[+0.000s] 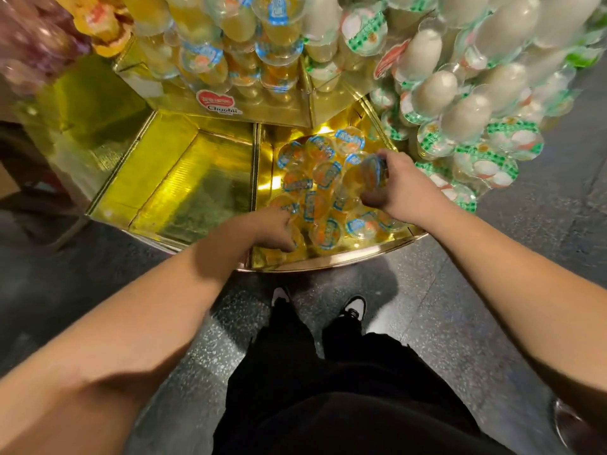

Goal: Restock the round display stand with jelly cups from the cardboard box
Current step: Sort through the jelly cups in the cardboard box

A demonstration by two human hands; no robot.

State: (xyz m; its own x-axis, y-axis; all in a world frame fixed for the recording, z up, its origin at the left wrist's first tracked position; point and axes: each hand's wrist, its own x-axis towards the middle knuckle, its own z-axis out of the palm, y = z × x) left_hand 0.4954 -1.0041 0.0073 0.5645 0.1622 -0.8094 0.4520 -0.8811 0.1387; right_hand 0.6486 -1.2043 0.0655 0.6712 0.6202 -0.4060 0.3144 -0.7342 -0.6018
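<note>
Orange jelly cups going into one gold wedge of the stand, with the wedge beside it still bare.

The orange jelly cups (323, 188) are clear rounded plastic with blue-rimmed foil lids, lying loose and tumbled in the bottom-tier compartment (387, 247), which looks about half filled. The right hand (392, 183) has its fingers curled round one such cup (374, 170) above the pile; the left hand (277, 231) is curled down among the cups at the near edge, though whether it grips one cannot be told. The neighbouring compartment (184, 182), lined in ribbed, mirror-bright gold foil, holds nothing, so much restocking seems left. Above, the round display stand (279, 110) carries stacked yellow cups, and milky white cups with green lids (460, 126) bulge to the right. The cardboard box is not in view. Underfoot is speckled dark floor (443, 307).
</note>
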